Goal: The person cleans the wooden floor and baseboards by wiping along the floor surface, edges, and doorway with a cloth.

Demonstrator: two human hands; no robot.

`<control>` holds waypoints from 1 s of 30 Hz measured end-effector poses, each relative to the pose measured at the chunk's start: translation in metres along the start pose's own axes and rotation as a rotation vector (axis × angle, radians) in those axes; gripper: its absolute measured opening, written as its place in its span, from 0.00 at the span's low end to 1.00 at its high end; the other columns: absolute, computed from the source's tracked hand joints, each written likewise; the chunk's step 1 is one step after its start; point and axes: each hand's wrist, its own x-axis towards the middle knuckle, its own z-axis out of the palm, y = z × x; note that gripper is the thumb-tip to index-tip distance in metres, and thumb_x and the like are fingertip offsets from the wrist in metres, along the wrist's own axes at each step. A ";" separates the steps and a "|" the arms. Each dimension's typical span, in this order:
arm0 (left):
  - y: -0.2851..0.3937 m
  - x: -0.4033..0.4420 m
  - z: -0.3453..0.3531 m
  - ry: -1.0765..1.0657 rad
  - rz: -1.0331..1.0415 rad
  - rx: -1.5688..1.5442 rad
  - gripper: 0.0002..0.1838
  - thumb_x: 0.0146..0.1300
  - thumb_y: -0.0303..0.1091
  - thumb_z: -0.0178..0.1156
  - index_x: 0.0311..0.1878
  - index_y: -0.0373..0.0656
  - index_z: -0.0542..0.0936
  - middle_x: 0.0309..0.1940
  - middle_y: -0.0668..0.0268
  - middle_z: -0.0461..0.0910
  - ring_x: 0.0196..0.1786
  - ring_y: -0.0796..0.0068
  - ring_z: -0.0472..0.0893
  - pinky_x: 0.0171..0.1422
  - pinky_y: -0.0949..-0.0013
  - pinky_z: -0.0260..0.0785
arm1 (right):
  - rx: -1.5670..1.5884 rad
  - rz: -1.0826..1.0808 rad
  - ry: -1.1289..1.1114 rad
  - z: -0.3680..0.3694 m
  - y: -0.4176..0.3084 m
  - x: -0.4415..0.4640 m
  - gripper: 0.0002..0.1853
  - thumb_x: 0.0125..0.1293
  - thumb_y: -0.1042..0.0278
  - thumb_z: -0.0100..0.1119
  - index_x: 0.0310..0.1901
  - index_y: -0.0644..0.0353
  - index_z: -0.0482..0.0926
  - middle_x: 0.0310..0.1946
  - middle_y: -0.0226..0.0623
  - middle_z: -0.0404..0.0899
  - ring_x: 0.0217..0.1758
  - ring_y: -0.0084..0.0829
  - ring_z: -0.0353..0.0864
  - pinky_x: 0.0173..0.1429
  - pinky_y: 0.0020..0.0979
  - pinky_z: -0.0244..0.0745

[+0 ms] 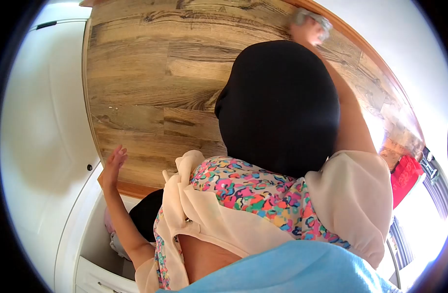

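Note:
My right hand [310, 33] reaches far out to the wood-patterned floor [150, 63] near its upper right edge. It is closed around a grey-white cloth [323, 22], which is smeared by motion and pressed low against the boards. My left hand [115, 165] hovers beside the floor's lower left corner, close to the white door-like panel [43, 112]. Its fingers are stretched out and hold nothing. Between the two arms, my black-clad knee [282, 102] hides a large part of the floor.
Wooden skirting [380, 61] runs along the white wall at the right. A red object [405, 179] lies at the far right, near a brightly lit area. At the lower left is a white drawer front [104, 276] with a handle. Small pale specks [112, 107] dot the boards.

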 end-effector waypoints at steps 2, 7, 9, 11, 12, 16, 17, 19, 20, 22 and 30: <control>0.000 0.000 -0.001 0.010 0.002 -0.011 0.35 0.70 0.56 0.53 0.73 0.44 0.66 0.65 0.58 0.74 0.64 0.67 0.75 0.71 0.63 0.61 | 0.036 -0.359 0.208 0.033 -0.046 -0.045 0.37 0.52 0.44 0.68 0.65 0.43 0.69 0.66 0.39 0.62 0.74 0.50 0.56 0.64 0.67 0.64; -0.005 0.006 0.001 0.019 0.002 -0.093 0.34 0.71 0.54 0.53 0.73 0.42 0.65 0.66 0.55 0.74 0.64 0.65 0.75 0.71 0.64 0.61 | 0.110 -1.185 -0.165 0.005 -0.135 -0.178 0.33 0.51 0.61 0.67 0.62 0.42 0.72 0.67 0.30 0.65 0.71 0.38 0.59 0.62 0.59 0.65; -0.006 0.007 0.002 0.022 0.032 -0.089 0.31 0.73 0.47 0.54 0.72 0.39 0.67 0.63 0.57 0.76 0.62 0.69 0.76 0.71 0.67 0.62 | 0.250 -1.329 -0.338 -0.008 -0.144 -0.192 0.31 0.51 0.64 0.66 0.60 0.44 0.74 0.64 0.31 0.68 0.70 0.39 0.61 0.63 0.55 0.64; -0.001 -0.004 0.008 0.065 0.031 -0.059 0.31 0.72 0.48 0.54 0.72 0.39 0.67 0.62 0.57 0.76 0.62 0.69 0.76 0.70 0.67 0.63 | 0.771 -1.439 -0.460 0.003 -0.150 -0.191 0.26 0.49 0.73 0.63 0.55 0.49 0.79 0.56 0.35 0.76 0.64 0.43 0.69 0.65 0.45 0.63; 0.002 -0.008 0.009 0.065 0.041 0.001 0.32 0.72 0.50 0.55 0.72 0.39 0.67 0.62 0.58 0.76 0.62 0.69 0.76 0.70 0.68 0.63 | 0.822 -1.434 -0.316 -0.012 -0.151 -0.181 0.27 0.48 0.73 0.64 0.55 0.50 0.79 0.52 0.35 0.78 0.59 0.45 0.72 0.65 0.41 0.64; -0.011 -0.019 -0.003 0.064 0.050 -0.099 0.33 0.71 0.51 0.56 0.71 0.38 0.67 0.62 0.58 0.77 0.63 0.68 0.76 0.71 0.68 0.61 | 0.786 -1.049 -0.033 -0.056 -0.102 -0.107 0.34 0.49 0.71 0.68 0.63 0.53 0.73 0.54 0.49 0.78 0.56 0.51 0.76 0.60 0.45 0.73; -0.010 -0.022 -0.006 0.075 0.062 -0.153 0.33 0.70 0.51 0.57 0.71 0.38 0.68 0.62 0.58 0.76 0.64 0.68 0.75 0.72 0.68 0.59 | 0.695 -0.958 0.026 -0.056 -0.077 -0.083 0.37 0.49 0.70 0.68 0.65 0.54 0.71 0.56 0.50 0.76 0.58 0.51 0.75 0.63 0.47 0.70; -0.002 -0.030 -0.011 0.100 0.081 -0.237 0.33 0.70 0.51 0.57 0.70 0.38 0.69 0.63 0.58 0.76 0.65 0.68 0.74 0.72 0.68 0.58 | 0.436 -0.748 0.183 -0.021 -0.010 -0.025 0.41 0.48 0.62 0.67 0.68 0.52 0.68 0.61 0.51 0.70 0.65 0.53 0.68 0.68 0.51 0.64; 0.009 -0.037 -0.013 0.142 0.111 -0.254 0.32 0.70 0.50 0.57 0.70 0.38 0.69 0.63 0.58 0.76 0.67 0.69 0.73 0.73 0.68 0.57 | 0.321 -0.646 0.186 -0.012 0.012 -0.015 0.42 0.48 0.57 0.68 0.69 0.51 0.68 0.63 0.52 0.67 0.67 0.54 0.64 0.69 0.52 0.63; 0.021 -0.044 -0.013 0.195 0.141 -0.292 0.31 0.71 0.49 0.57 0.70 0.39 0.70 0.64 0.58 0.75 0.68 0.69 0.71 0.74 0.68 0.56 | 0.167 -0.468 0.172 -0.002 0.039 -0.003 0.44 0.47 0.51 0.68 0.69 0.50 0.68 0.67 0.53 0.62 0.69 0.56 0.59 0.69 0.55 0.62; 0.009 -0.039 -0.030 0.292 0.279 -0.112 0.30 0.71 0.47 0.57 0.69 0.38 0.71 0.65 0.62 0.75 0.69 0.71 0.70 0.74 0.68 0.55 | -0.018 -0.450 -0.042 -0.036 -0.107 -0.051 0.43 0.53 0.48 0.64 0.72 0.50 0.62 0.72 0.56 0.48 0.71 0.63 0.51 0.67 0.57 0.65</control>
